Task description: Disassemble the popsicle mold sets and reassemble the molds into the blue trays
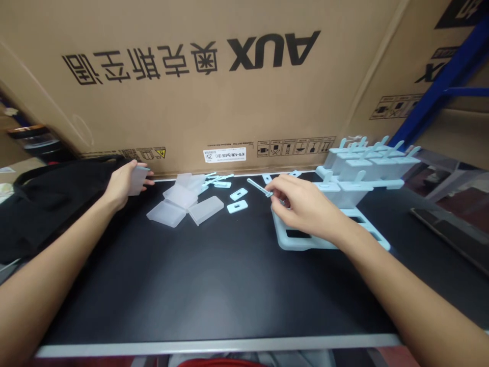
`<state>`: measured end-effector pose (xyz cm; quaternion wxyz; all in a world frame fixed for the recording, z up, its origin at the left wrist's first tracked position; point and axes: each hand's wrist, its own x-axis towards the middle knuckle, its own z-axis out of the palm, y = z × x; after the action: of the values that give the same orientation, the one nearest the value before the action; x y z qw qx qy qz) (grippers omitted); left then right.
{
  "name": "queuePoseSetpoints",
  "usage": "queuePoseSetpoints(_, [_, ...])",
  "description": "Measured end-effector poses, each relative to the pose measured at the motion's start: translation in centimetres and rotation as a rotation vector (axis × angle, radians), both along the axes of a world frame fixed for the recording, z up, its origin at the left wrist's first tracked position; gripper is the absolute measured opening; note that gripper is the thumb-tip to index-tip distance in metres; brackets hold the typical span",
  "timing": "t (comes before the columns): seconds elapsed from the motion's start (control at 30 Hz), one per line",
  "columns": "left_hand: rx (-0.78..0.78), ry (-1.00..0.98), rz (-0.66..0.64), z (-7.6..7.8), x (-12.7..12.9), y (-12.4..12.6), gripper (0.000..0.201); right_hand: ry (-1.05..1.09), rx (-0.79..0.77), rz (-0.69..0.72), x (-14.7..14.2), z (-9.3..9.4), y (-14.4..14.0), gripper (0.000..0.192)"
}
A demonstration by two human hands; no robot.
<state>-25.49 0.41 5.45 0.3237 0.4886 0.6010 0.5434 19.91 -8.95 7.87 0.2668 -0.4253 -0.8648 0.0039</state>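
right hand around stick

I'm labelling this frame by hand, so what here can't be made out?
- Head view: the translucent cup is half covered by the left hand.
- The pale blue tray is partly hidden under the right hand.
- The stick: its lower end sits inside the fingers.
- The white label has print too small to read.

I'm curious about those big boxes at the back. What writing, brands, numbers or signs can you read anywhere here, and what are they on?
"AUX", upside down: large cardboard box.
Chinese characters beside it, upside down: same box.
"25": white label on the box; its other print is too small to read.
Handling pictograms and a yellow warning triangle: box's edge, wording unreadable.
Second box: partly cut-off logo, symbols unreadable.
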Motion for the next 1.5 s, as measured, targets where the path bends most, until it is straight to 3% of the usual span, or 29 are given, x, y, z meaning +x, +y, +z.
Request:
queuePoseSetpoints(0.1, [0.159,-0.01,-0.089,1.0,3.8,-1.2,0.041,0.121,0.014,0.044,-0.1,0.1,0.1,0.016])
queuePoseSetpoints(0.17, [0.32,-0.034,-0.336,1.0,7.7,-3.0,0.042,0.249,0.009,0.061,-0.2,0.3,0.1,0.015])
queuePoseSetpoints(0.23, [0.386,-0.05,-0.623,0.6,11.9,-5.4,0.045,0.406,-0.029,0.079,-0.3,0.6,-0.1,0.011])
queuePoseSetpoints(0.33, [0.367,-0.035,-0.984,-0.5,17.6,-8.9,0.05,0.644,-0.114,0.131,-0.3,1.1,-0.3,0.008])
queuePoseSetpoints(0.4, [0.331,-0.046,-1.12,-1.2,20.4,-10.2,0.048,0.763,-0.135,0.164,-0.1,1.5,-0.4,0.013])
queuePoseSetpoints(0.53, [0.338,-0.075,-1.11,-2.4,23.1,-10.1,0.033,0.933,-0.113,0.257,0.3,1.9,-0.5,0.019])
queuePoseSetpoints(0.7, [0.266,-0.28,-1.143,-3.3,23.3,-9.5,0.033,1.02,-0.142,0.364,0.5,1.8,-0.5,0.015])
queuePoseSetpoints(1.0, [0.205,-0.238,-1.126,-3.3,23.2,-9.7,0.034,0.689,-0.309,0.256,-0.6,1.4,-1.2,0.017])
queuePoseSetpoints(1.23, [0.161,-0.238,-1.133,-3.3,23.1,-9.6,0.037,0.4,-0.303,0.383,-1.8,0.7,-1.0,0.011])
queuePoseSetpoints(1.5, [0.038,-0.339,-1.161,-3.3,23.2,-9.8,0.042,0.294,-0.234,0.455,-1.3,0.6,-0.9,0.017])
